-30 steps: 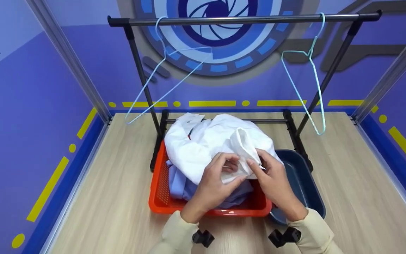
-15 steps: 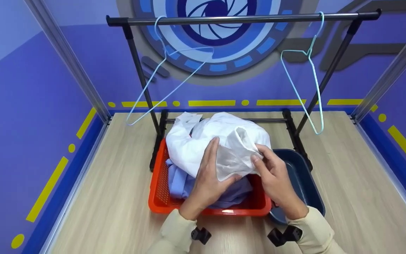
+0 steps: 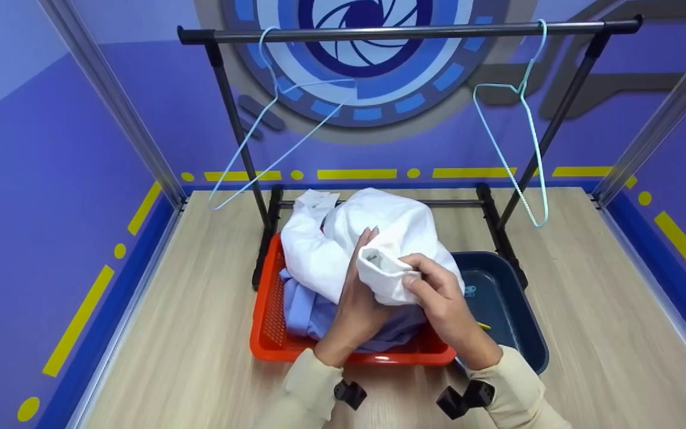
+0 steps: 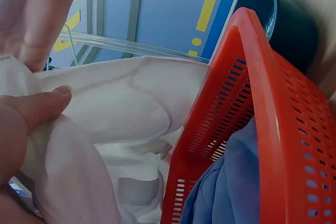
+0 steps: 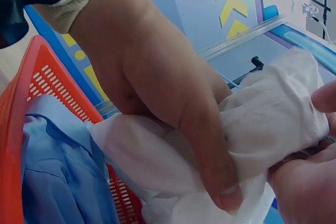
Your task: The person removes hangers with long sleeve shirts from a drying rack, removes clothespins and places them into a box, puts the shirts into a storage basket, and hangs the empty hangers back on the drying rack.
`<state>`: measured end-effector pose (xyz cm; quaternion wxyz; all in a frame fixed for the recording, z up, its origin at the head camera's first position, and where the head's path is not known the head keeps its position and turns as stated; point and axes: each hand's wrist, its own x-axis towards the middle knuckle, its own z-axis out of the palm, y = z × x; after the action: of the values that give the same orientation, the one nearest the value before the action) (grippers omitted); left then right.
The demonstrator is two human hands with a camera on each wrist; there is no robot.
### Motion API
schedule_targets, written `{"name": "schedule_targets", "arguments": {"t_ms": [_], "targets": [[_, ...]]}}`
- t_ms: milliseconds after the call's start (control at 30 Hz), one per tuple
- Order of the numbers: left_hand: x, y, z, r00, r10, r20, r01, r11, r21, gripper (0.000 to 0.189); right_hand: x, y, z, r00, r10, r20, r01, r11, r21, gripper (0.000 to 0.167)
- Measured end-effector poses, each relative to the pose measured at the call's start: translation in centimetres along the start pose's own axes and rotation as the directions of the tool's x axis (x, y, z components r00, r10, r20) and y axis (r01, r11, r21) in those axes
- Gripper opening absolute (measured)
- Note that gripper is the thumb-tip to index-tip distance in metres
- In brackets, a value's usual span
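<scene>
A white shirt (image 3: 379,211) lies heaped over the red basket (image 3: 355,358), its sleeve end (image 3: 387,286) raised with the opening turned up toward me. My right hand (image 3: 447,310) pinches the rim of that opening between thumb and fingers. On the other side my left hand (image 3: 355,313) holds the sleeve, fingers pointing upward beside it and the thumb hidden behind the cloth in the head view. The right wrist view shows the left thumb (image 5: 226,187) lying across the white fabric. Beneath the white cloth sits a blue shirt (image 5: 58,156) in the basket.
Behind the basket stands a black clothes rack (image 3: 408,33) with two light blue wire hangers (image 3: 274,101) hooked on its bar. A dark tray (image 3: 513,316) with small blue and yellow pieces adjoins the basket's right side. Purple walls enclose the wooden tabletop (image 3: 188,298).
My right hand has drawn the sleeve end down and left, so its opening faces me. The left fingers, curled at first, have straightened upward beside the cloth. More of the dark tray shows.
</scene>
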<state>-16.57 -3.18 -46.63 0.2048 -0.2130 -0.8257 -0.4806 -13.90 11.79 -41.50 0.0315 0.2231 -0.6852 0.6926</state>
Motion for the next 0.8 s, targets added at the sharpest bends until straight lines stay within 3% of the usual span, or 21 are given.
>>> {"name": "schedule_targets", "arguments": {"t_ms": [100, 200, 333, 467, 633, 700, 800], "targets": [[0.0, 0.0, 0.2, 0.997, 0.075, -0.033, -0.073, 0.996, 0.06, 0.101, 0.0, 0.0, 0.1, 1.0, -0.015, 0.019, 0.015, 1.0, 0.021, 0.021], [0.1, 0.0, 0.3, 0.994, 0.105, -0.04, -0.103, 0.994, 0.046, 0.1, 0.1, 0.1, 0.1, 0.999, -0.046, 0.02, 0.046, 0.998, 0.042, 0.022], [0.3, 0.0, 0.2, 0.999, 0.043, -0.015, -0.044, 0.995, -0.09, 0.099, 0.2, 0.2, 0.1, 0.998, -0.063, 0.014, 0.062, 0.996, 0.06, 0.022], [0.2, -0.2, 0.3, 1.0, -0.007, -0.024, 0.002, 0.984, -0.177, 0.087, 0.1, 0.2, 0.0, 1.0, 0.001, -0.015, -0.001, 0.999, 0.045, 0.021], [-0.2, -0.7, 0.5, 0.988, -0.015, -0.152, -0.011, 0.985, -0.17, 0.053, 0.1, 0.3, -0.2, 0.998, 0.05, -0.049, -0.047, 0.997, 0.054, 0.023], [-0.3, -0.9, 0.4, 0.977, -0.026, -0.211, -0.004, 0.99, -0.138, 0.043, 0.0, 0.5, -0.4, 0.998, 0.038, -0.059, -0.035, 0.998, 0.051, 0.026], [-0.2, -0.9, 0.1, 0.955, -0.089, -0.285, 0.052, 0.99, -0.133, 0.034, -0.2, 1.0, -0.9, 0.998, 0.006, -0.068, -0.006, 1.0, 0.008, 0.031]]}}
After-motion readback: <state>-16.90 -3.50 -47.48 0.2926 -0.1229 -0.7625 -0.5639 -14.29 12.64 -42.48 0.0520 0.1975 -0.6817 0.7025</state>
